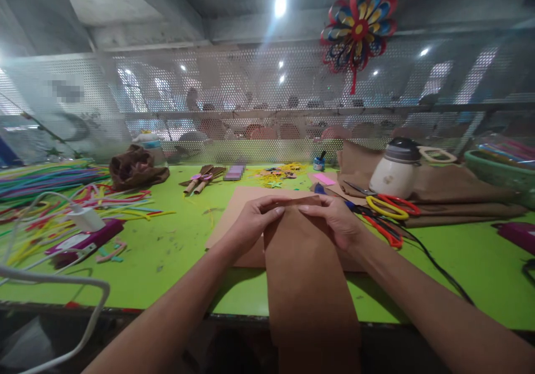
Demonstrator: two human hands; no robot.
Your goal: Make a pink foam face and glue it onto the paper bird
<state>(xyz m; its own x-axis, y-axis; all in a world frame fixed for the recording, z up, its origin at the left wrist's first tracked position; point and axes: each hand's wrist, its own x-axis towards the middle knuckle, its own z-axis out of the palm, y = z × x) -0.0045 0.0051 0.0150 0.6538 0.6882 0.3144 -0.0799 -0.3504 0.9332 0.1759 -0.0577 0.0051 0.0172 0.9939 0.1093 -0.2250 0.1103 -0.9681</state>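
A long strip of brown paper [309, 268] hangs from between my hands over the table's near edge. My left hand [261, 218] pinches its far left corner, thumb on top. On the far right corner my right hand [334, 215] grips in the same way, thumb pointing inward. Along the far end, between the thumbs, the paper shows a narrow folded-looking edge. Beneath both hands lies a flat tan board [234, 212], partly covered by the strip. My fingertips under the paper are hidden.
To the right are scissors with yellow and red handles [388, 207], brown paper sheets [451, 190] and a white jar with a dark lid [395, 173]. At left lie colourful pipe cleaners [45, 181], a purple power strip [87, 243] and a white cable [98, 301].
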